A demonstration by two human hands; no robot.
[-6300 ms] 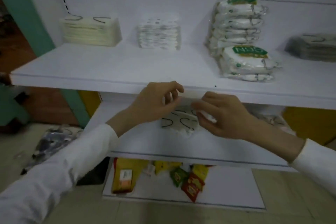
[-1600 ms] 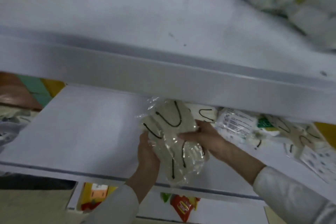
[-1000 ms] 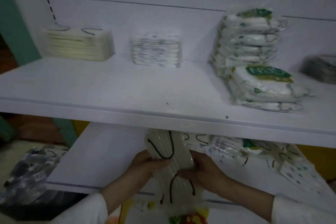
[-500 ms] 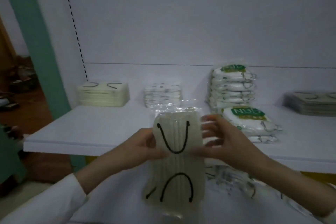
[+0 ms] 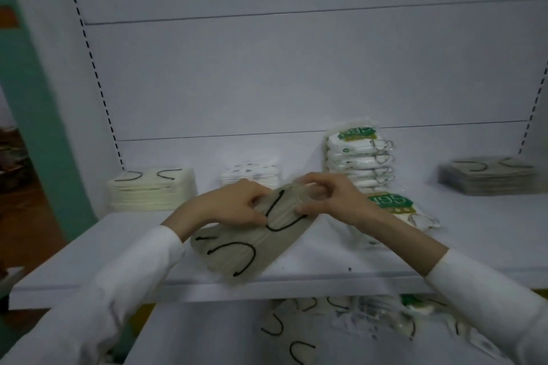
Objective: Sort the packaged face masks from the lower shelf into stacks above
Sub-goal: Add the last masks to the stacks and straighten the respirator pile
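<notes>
Hold: my left hand (image 5: 234, 207) and right hand (image 5: 335, 201) both pinch the far end of the beige pack (image 5: 246, 249).
Axis: slants near-left to far-right.
Cream stack (image 5: 151, 190): leftward, nearer my left hand.

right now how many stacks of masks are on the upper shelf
5: cream stack far left, white patterned stack beside it, tall green-label stack, short green-label stack before it, grey stack far right; the held pack may hide more.
</notes>
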